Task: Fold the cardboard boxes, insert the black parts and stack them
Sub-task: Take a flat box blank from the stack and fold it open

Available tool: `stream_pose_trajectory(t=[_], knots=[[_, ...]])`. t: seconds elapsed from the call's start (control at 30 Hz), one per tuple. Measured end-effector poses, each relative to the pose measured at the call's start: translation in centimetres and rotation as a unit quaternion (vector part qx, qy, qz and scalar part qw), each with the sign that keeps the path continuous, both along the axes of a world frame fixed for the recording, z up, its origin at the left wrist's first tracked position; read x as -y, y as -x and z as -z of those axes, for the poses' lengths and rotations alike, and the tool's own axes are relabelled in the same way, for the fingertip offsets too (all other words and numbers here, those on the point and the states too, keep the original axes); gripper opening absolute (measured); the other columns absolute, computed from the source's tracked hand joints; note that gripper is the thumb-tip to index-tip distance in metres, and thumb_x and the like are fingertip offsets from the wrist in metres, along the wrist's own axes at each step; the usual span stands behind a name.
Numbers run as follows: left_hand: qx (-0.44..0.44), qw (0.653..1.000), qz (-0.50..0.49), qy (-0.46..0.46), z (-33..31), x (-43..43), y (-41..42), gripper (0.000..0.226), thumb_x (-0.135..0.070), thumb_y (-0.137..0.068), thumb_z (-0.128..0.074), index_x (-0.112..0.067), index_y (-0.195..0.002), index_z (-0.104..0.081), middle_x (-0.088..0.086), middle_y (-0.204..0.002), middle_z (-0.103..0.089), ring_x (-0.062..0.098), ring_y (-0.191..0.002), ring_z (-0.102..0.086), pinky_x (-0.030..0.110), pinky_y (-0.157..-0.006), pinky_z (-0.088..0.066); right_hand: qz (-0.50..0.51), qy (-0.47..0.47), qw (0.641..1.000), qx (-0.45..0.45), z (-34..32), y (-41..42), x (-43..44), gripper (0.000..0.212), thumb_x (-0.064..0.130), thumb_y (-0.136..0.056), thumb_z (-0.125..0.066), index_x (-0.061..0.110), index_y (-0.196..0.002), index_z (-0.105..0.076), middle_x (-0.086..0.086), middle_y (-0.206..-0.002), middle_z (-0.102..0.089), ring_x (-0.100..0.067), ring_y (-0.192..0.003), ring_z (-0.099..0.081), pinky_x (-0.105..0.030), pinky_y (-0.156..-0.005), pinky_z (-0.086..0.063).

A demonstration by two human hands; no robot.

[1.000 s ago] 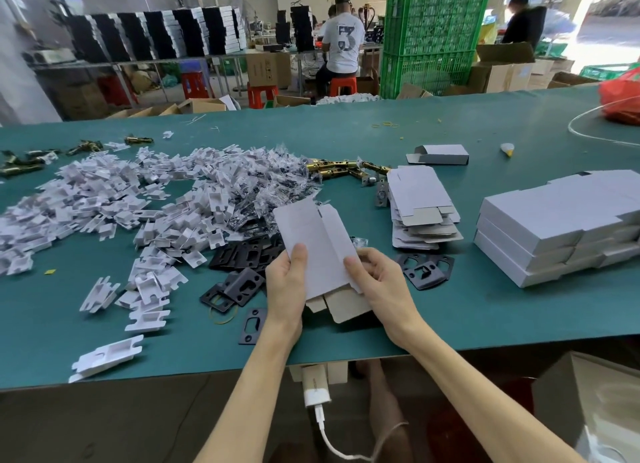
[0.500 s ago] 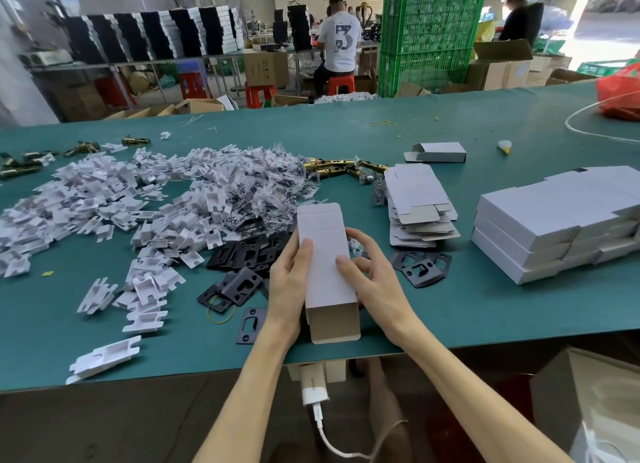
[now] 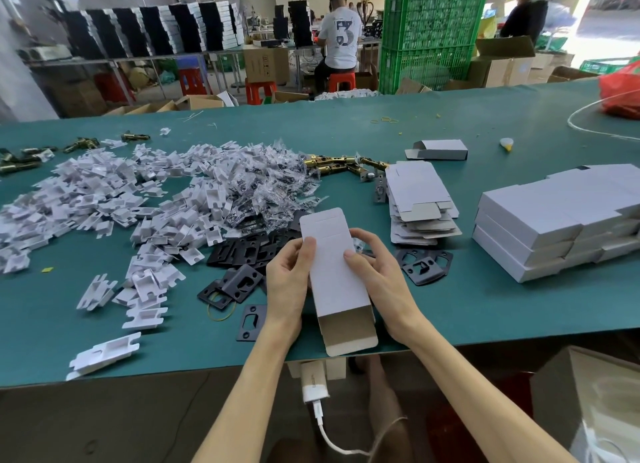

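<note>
A white cardboard box is squared up into a tube between my hands, its near end open toward me with a flap hanging down. My left hand grips its left side, thumb on top. My right hand grips the right side, thumb on the top face. Black metal plates lie in a heap just left of the box, with more black plates to the right. A pile of flat unfolded boxes sits behind my right hand. Finished white boxes are stacked at the right.
A wide spread of white card inserts and small bagged parts covers the left and middle of the green table. Brass latches and one folded box lie further back. A red bag sits far right.
The flat blank has been popped up into a rectangular tube and turned lengthwise toward me. Both hands shifted from its lower edge to its sides.
</note>
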State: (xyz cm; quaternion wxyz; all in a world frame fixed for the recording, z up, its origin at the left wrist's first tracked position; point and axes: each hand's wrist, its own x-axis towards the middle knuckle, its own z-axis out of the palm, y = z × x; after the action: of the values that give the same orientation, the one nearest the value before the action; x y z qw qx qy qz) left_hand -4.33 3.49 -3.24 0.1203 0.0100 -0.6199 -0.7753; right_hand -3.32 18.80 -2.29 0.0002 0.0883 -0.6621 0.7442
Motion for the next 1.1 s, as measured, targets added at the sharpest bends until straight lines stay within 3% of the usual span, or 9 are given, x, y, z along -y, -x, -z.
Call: stream_pose_trajectory(t=[0.1, 0.23, 0.33, 0.5, 0.6, 0.7, 0.77, 0.87, 1.1], knots=[[0.021, 1.000, -0.012, -0.004, 0.09, 0.03, 0.05, 0.038, -0.038, -0.103, -0.061, -0.010, -0.079, -0.068, 0.014, -0.079, -0.063, 0.027, -0.075, -0.053, 0.045, -0.070, -0.040, 0.001, -0.002, 1.000, 0.007, -0.04, -0.05, -0.01, 0.023, 0.027, -0.101, -0.062, 0.028, -0.124, -0.057, -0.019, -0.099, -0.074, -0.026, -0.084, -0.072, -0.048, -0.077, -0.058], [0.029, 1.000, -0.008, -0.007, 0.02, 0.09, -0.06, 0.054, -0.041, -0.104, -0.059, 0.009, -0.082, -0.062, 0.020, -0.080, -0.062, 0.030, -0.074, -0.053, 0.046, -0.070, -0.039, 0.007, -0.002, 1.000, 0.013, -0.24, -0.16, 0.05, 0.021, 0.025, -0.100, -0.063, 0.022, -0.120, -0.057, -0.031, -0.101, -0.068, -0.031, -0.082, -0.066, -0.063, -0.079, -0.053], [0.031, 0.999, -0.010, -0.003, 0.06, 0.12, -0.09, 0.058, -0.040, -0.105, -0.059, 0.014, -0.083, -0.058, 0.020, -0.078, -0.061, 0.029, -0.072, -0.052, 0.044, -0.068, -0.037, 0.006, 0.003, 1.000, 0.014, -0.38, -0.26, 0.11, 0.020, 0.023, -0.100, -0.063, 0.021, -0.120, -0.057, -0.036, -0.102, -0.064, -0.032, -0.081, -0.064, -0.059, -0.076, -0.053], [0.028, 0.999, -0.010, 0.011, 0.42, 0.10, 0.11, 0.050, -0.037, -0.105, -0.060, 0.006, -0.079, -0.060, 0.015, -0.074, -0.062, 0.026, -0.069, -0.053, 0.038, -0.062, -0.039, 0.001, 0.013, 1.000, 0.009, -0.39, -0.29, 0.20, 0.019, 0.019, -0.101, -0.062, 0.019, -0.119, -0.057, -0.043, -0.102, -0.057, -0.032, -0.080, -0.061, -0.050, -0.074, -0.048], [0.001, 1.000, -0.013, 0.003, 0.50, 0.23, 0.19, 0.021, -0.030, -0.105, -0.061, -0.011, -0.112, -0.070, 0.007, -0.089, -0.076, 0.023, -0.076, -0.067, 0.041, -0.067, -0.052, 0.004, 0.011, 1.000, 0.003, -0.44, -0.33, 0.29, 0.020, 0.019, -0.100, -0.063, 0.018, -0.120, -0.057, -0.045, -0.101, -0.056, -0.034, -0.081, -0.060, -0.060, -0.074, -0.050], [-0.024, 1.000, 0.011, -0.010, 0.47, 0.30, 0.21, 0.041, -0.028, -0.106, -0.059, -0.035, -0.146, -0.054, 0.015, -0.091, -0.074, 0.023, -0.076, -0.065, 0.041, -0.068, -0.057, 0.012, 0.006, 1.000, 0.001, -0.45, -0.31, 0.30, 0.020, 0.021, -0.100, -0.064, 0.019, -0.119, -0.058, -0.043, -0.100, -0.057, -0.034, -0.081, -0.061, -0.068, -0.077, -0.050], [-0.045, 0.999, 0.015, 0.012, 0.36, 0.25, 0.06, 0.034, -0.025, -0.108, -0.057, -0.036, -0.140, -0.062, 0.005, -0.085, -0.072, 0.016, -0.075, -0.061, 0.035, -0.067, -0.054, 0.014, 0.006, 1.000, 0.001, -0.35, -0.27, 0.23, 0.020, 0.022, -0.100, -0.064, 0.021, -0.118, -0.059, -0.039, -0.100, -0.060, -0.033, -0.081, -0.064, -0.067, -0.078, -0.051], [-0.034, 0.999, 0.013, 0.025, 0.05, 0.07, -0.06, 0.025, -0.024, -0.106, -0.059, -0.032, -0.124, -0.074, 0.001, -0.116, -0.076, 0.015, -0.093, -0.067, 0.037, -0.077, -0.054, 0.013, 0.011, 1.000, 0.000, -0.10, -0.16, 0.10, 0.019, 0.024, -0.099, -0.065, 0.022, -0.117, -0.060, -0.033, -0.100, -0.066, -0.032, -0.080, -0.067, -0.063, -0.076, -0.054], [-0.011, 0.999, 0.050, 0.005, -0.16, -0.08, -0.29, 0.042, -0.022, -0.093, -0.074, -0.026, -0.134, -0.068, 0.005, -0.127, -0.074, 0.020, -0.100, -0.074, 0.031, -0.075, -0.062, 0.006, 0.032, 0.999, 0.015, 0.29, 0.07, -0.07, 0.021, 0.025, -0.098, -0.067, 0.020, -0.116, -0.059, -0.017, -0.095, -0.076, -0.029, -0.078, -0.073, -0.042, -0.067, -0.060]])
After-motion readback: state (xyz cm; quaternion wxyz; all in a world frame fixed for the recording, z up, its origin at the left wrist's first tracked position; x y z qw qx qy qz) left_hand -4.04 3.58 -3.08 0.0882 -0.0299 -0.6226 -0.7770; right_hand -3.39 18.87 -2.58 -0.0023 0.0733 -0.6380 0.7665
